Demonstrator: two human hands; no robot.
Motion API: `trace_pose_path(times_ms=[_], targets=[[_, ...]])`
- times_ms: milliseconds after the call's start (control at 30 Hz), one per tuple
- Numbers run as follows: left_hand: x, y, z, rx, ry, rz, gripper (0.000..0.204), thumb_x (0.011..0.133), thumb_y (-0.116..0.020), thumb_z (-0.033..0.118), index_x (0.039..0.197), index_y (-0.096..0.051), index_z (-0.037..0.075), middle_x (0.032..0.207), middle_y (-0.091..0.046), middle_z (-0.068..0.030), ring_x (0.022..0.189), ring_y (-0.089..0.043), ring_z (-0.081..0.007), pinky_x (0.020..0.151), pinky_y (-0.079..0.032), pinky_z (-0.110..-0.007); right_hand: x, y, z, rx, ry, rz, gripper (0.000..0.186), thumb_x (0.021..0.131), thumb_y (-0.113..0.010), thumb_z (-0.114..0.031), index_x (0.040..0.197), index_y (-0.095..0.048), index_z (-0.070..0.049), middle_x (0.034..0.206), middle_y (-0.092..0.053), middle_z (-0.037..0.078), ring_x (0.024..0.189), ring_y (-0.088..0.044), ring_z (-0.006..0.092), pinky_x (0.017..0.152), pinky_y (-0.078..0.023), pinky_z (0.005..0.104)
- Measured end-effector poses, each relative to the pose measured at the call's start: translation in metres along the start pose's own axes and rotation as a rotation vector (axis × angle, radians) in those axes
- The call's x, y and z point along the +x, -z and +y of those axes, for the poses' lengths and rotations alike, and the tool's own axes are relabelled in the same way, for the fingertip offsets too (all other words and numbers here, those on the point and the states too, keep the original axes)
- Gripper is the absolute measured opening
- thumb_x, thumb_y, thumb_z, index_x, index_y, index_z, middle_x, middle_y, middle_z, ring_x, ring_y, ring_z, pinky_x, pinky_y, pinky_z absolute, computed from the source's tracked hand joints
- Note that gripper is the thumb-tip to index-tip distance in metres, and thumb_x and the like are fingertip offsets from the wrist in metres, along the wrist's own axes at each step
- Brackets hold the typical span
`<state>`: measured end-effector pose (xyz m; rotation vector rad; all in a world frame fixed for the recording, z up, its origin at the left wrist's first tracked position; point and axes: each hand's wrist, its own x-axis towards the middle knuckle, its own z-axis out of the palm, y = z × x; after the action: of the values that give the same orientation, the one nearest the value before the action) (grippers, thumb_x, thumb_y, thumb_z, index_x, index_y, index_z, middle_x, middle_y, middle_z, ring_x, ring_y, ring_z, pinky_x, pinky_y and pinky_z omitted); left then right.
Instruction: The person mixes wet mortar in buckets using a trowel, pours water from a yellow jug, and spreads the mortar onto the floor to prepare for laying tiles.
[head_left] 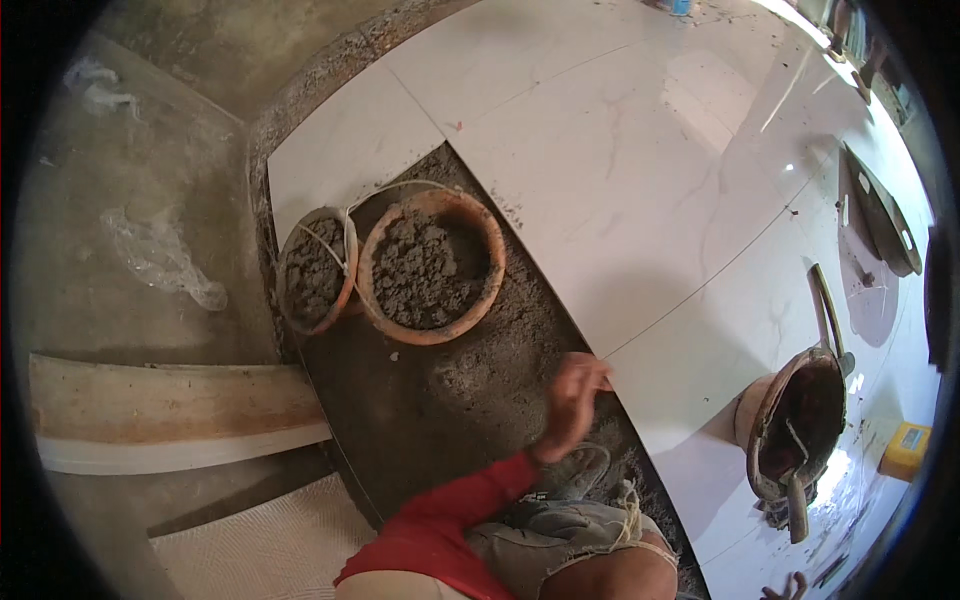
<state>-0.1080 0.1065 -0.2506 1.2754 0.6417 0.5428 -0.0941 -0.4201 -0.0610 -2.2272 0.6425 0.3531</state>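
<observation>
At the far left a pale wooden plank (170, 415) lay across the bare concrete floor (120, 290), with a crumpled plastic scrap (160, 260) at about eleven o'clock from it. Next came two orange pans of grey mortar, touching side by side on the dark mortar bed (440, 390): the smaller pan (315, 270) on the left, the larger pan (432, 265) on the right, with a white cord draped across both.

Only one of the person's hands showed. It came in on a red sleeve (440, 525) from the lower edge; which arm it was could not be told for sure, though it read as the left hand (572, 400). It was blurred, fingers loosely curled and holding nothing that could be made out, hovering over the mortar bed right at the edge of the white tile (640, 200). The larger pan sat at about ten o'clock from the hand, well apart. The other hand was out of sight.

At about three o'clock from the hand, a dirty bucket (795, 425) with a trowel (797, 480) in it stood on the tiles, and a small yellow box (906, 450) lay beyond.
</observation>
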Motion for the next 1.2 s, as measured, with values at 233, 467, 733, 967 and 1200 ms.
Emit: trace_pose_path(times_ms=[233, 467, 733, 967, 1200], targets=[[-0.002, 0.120, 0.073, 0.276, -0.229, 0.362, 0.018, 0.103, -0.045, 0.021, 0.100, -0.053, 0.004, 0.088, -0.058, -0.0068, 0.076, -0.058, -0.0154, 0.072, -0.050, -0.031, 0.042, -0.013, -0.012, -0.257, 0.281, 0.149, 0.056, 0.093, -0.046, -0.042, 0.139, -0.043, -0.011, 0.140, -0.049, 0.016, 0.114, -0.059, 0.0305, 0.091, -0.047, 0.0421], [-0.006, 0.155, 0.128, 0.661, -0.456, 0.761, 0.036, 0.103, -0.041, 0.033, 0.101, -0.057, 0.000, 0.108, -0.054, -0.0129, 0.084, -0.055, -0.0202, 0.069, -0.049, -0.033, 0.094, 0.006, -0.029, -0.392, 0.543, 0.262, 0.048, 0.088, -0.052, -0.027, 0.130, -0.051, -0.003, 0.131, -0.055, 0.015, 0.108, -0.061, 0.0244, 0.082, -0.050, 0.0349], [0.012, -0.071, 0.196, -0.052, -0.624, -1.419, 0.054, 0.093, -0.061, 0.042, 0.135, -0.047, 0.011, 0.114, -0.057, -0.0229, 0.097, -0.060, -0.0373, 0.072, -0.054, -0.048, 0.076, 0.028, -0.090, -0.190, 0.683, 0.440, 0.024, 0.090, -0.054, -0.012, 0.105, -0.064, 0.004, 0.103, -0.069, 0.016, 0.071, -0.068, 0.0219, 0.059, -0.053, 0.0343], [-0.106, -0.291, 0.234, 0.505, -0.856, -1.796, 0.037, 0.094, -0.056, 0.039, 0.105, -0.062, 0.004, 0.094, -0.065, -0.0132, 0.086, -0.065, -0.0297, 0.073, -0.051, -0.039, 0.103, 0.074, 0.014, 0.184, 0.120, 0.478, 0.023, 0.096, -0.054, -0.019, 0.098, -0.064, 0.002, 0.076, -0.070, 0.014, 0.051, -0.063, 0.0180, 0.051, -0.050, 0.0304], [-0.277, -0.489, -0.027, 0.876, -0.662, -1.545, 0.043, 0.085, -0.066, 0.037, 0.114, -0.061, 0.007, 0.117, -0.064, -0.0164, 0.115, -0.059, -0.0324, 0.097, -0.044, -0.046, 0.189, 0.120, 0.170, 0.405, -0.022, 0.533, 0.029, 0.096, -0.059, -0.023, 0.085, -0.062, 0.004, 0.061, -0.065, 0.009, 0.052, -0.064, 0.0142, 0.048, -0.049, 0.0277]])
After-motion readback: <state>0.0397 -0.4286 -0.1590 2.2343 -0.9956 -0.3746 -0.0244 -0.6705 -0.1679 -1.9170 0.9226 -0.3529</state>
